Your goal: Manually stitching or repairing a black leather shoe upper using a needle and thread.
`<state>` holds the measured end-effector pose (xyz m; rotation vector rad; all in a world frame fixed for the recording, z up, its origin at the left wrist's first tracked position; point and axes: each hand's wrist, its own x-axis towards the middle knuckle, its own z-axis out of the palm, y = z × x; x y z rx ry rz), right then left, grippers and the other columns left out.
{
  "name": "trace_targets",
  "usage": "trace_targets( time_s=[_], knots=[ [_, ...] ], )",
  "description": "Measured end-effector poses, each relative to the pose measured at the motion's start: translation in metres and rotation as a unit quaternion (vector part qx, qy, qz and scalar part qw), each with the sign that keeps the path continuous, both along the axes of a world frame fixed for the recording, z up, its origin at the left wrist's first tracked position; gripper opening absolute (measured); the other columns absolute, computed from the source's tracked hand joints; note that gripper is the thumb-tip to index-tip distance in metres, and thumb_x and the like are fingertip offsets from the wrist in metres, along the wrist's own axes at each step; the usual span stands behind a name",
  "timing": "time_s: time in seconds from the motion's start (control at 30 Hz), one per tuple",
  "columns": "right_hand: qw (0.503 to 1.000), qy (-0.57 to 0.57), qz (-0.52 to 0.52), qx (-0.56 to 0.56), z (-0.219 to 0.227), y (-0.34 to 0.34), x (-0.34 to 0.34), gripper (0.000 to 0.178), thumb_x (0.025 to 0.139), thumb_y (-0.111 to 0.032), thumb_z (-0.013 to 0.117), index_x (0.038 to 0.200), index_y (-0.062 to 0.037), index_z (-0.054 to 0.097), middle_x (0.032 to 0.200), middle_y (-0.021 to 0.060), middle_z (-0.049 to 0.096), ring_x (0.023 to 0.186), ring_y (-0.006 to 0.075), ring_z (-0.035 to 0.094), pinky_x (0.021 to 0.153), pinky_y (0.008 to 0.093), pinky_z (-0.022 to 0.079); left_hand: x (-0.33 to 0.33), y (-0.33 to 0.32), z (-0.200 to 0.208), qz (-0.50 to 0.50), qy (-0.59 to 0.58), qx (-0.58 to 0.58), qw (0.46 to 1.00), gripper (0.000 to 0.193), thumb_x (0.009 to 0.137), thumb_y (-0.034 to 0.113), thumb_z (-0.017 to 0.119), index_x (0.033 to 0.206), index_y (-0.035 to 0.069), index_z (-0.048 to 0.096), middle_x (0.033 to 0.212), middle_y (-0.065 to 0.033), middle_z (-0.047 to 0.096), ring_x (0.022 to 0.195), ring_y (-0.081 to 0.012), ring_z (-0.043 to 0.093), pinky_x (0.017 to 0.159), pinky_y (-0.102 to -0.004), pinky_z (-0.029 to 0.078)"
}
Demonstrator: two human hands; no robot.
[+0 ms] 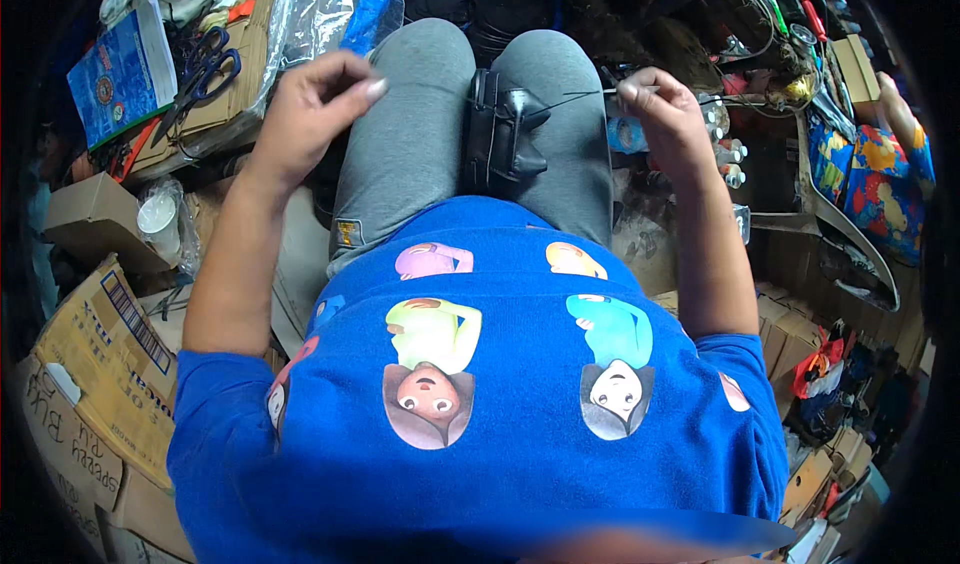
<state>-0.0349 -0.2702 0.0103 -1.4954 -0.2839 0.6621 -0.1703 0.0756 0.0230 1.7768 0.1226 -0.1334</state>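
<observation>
A black leather piece [507, 129], shaped like part of a shoe, is held upright between my grey-clad knees. My left hand [318, 109] is raised to its left, thumb and fingers pinched. A thin dark thread runs from those fingertips to the leather piece. On the other side my right hand [660, 109] is closed in a pinch on a dark thread [570, 95] that reaches the leather piece. Both hands are apart from the leather itself. Whether either one also holds a needle cannot be made out.
At the left lie dark-handled scissors [205, 74], a blue booklet [125, 72] and cardboard boxes [100, 214] with a white cup [158, 214]. Several small bottles [728, 149] stand beyond my right forearm. At the far right another person's hand [897, 109] shows beside colourful cloth [880, 204].
</observation>
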Motion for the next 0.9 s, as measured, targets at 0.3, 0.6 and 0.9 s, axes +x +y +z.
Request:
trace_targets(
  time_s=[0.3, 0.6, 0.9],
  knots=[
    [0.964, 0.162, -0.02, 0.208, -0.011, 0.033, -0.012, 0.018, 0.094, -0.03, 0.059, 0.086, -0.0138, 0.053, 0.073, -0.0019, 0.051, 0.067, 0.0095, 0.049, 0.066, 0.0287, 0.044, 0.03, -0.043, -0.011, -0.013, -0.011, -0.451, 0.892, 0.022, 0.099, 0.026, 0.047, 0.081, 0.014, 0.05, 0.064, 0.0022, 0.042, 0.054, -0.0085, 0.041, 0.064, -0.0242, 0.036],
    [0.979, -0.184, -0.017, -0.087, 0.0, 0.011, -0.02, 0.017, 0.083, -0.012, 0.068, 0.099, -0.0089, 0.071, 0.08, 0.0006, 0.061, 0.077, 0.0093, 0.057, 0.069, 0.0233, 0.044, 0.053, -0.053, -0.024, -0.088, -0.086, -0.058, 0.991, 0.019, 0.09, 0.014, 0.057, 0.108, 0.01, 0.06, 0.071, -0.0005, 0.038, 0.066, -0.01, 0.043, 0.065, -0.0256, 0.04],
    [0.837, -0.441, 0.069, -0.315, 0.004, 0.03, -0.039, 0.013, 0.074, -0.02, 0.072, 0.087, -0.0178, 0.074, 0.081, -0.001, 0.065, 0.091, 0.0209, 0.052, 0.09, 0.0391, 0.033, 0.079, -0.071, -0.013, -0.248, -0.08, 0.272, 0.926, 0.034, 0.081, 0.014, 0.068, 0.114, 0.006, 0.065, 0.097, -0.0142, 0.065, 0.09, -0.0258, 0.062, 0.08, -0.0354, 0.048]
  ],
)
